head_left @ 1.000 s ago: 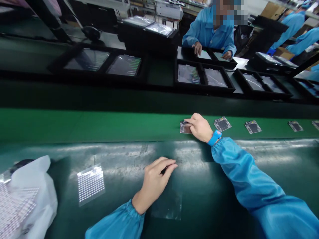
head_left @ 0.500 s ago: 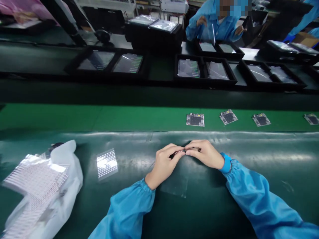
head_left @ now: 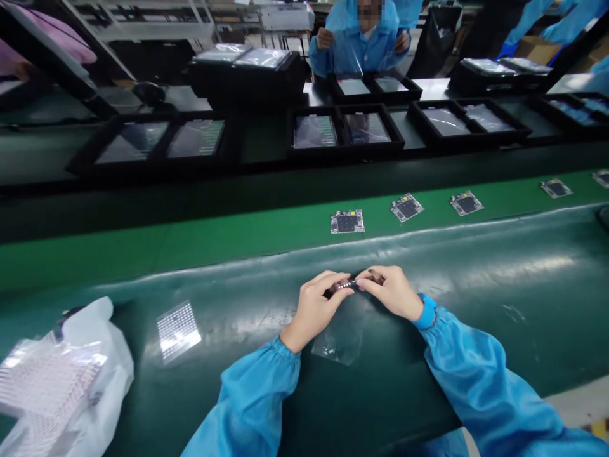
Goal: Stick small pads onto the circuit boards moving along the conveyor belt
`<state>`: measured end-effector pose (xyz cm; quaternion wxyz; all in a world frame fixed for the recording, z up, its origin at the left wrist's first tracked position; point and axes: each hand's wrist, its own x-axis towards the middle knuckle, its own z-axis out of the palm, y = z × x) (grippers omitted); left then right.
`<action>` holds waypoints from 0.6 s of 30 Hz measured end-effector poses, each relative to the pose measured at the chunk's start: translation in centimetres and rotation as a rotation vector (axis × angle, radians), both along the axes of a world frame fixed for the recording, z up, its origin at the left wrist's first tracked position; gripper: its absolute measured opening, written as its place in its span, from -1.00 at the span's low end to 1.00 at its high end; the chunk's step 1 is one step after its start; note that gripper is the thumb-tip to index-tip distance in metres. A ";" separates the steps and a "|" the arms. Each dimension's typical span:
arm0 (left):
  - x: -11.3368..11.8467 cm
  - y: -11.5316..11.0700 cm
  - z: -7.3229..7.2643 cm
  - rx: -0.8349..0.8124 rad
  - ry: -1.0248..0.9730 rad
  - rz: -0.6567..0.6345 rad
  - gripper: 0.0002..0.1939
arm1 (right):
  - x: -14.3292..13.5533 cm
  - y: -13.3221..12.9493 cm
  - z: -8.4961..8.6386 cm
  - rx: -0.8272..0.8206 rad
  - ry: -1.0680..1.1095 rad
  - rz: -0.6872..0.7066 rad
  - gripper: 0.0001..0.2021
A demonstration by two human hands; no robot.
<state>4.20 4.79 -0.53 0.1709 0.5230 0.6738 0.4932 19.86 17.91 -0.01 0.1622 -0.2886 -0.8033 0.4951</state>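
In the middle of the bench my two hands meet over a small circuit board (head_left: 346, 284), tilted nearly edge-on, with light spots along its edge. My left hand (head_left: 316, 310) is closed on its left side, thumb below and fingers above. With thumb and fingertips pinched, my right hand (head_left: 392, 293) grips the right end; a brownish sliver shows beneath its fingers, too small to name. The board's face is mostly hidden. A clear plastic film (head_left: 339, 346) lies on the mat below my hands. To the left rests a sheet of small light dots (head_left: 179, 331).
Several circuit boards (head_left: 347, 221) lie along the green strip (head_left: 200, 244) beyond the mat. At left, a white plastic bag (head_left: 111, 374) holds dotted sheets (head_left: 45, 374). Black trays (head_left: 349, 149) with film-covered panels line the far side, where a co-worker (head_left: 364, 44) lifts a clear film.
My view has turned and tilted, shifting the far trays leftward. Both hands stay on the board, whose spotted edge shows more now. The co-worker's hands have risen with the film.
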 end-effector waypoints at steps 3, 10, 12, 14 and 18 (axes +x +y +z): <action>0.3 0.3 -0.1 -0.007 -0.036 0.009 -0.88 | 0.6 0.3 0.2 0.089 -0.010 -0.012 -0.78; 1.6 1.5 -0.5 -0.011 -0.070 0.043 -0.91 | 2.0 1.4 -0.1 0.189 0.032 0.054 -0.81; 1.9 1.7 -0.7 -0.019 -0.069 0.046 -0.89 | 2.2 1.8 -0.4 0.188 0.039 0.074 -0.81; 1.9 1.8 -0.8 -0.030 -0.072 0.052 -0.85 | 2.1 2.2 -0.6 0.188 0.051 0.099 -0.82; 2.0 1.6 -0.8 -0.063 -0.075 0.077 -0.80 | 1.7 2.6 -1.0 0.175 0.112 0.163 -0.78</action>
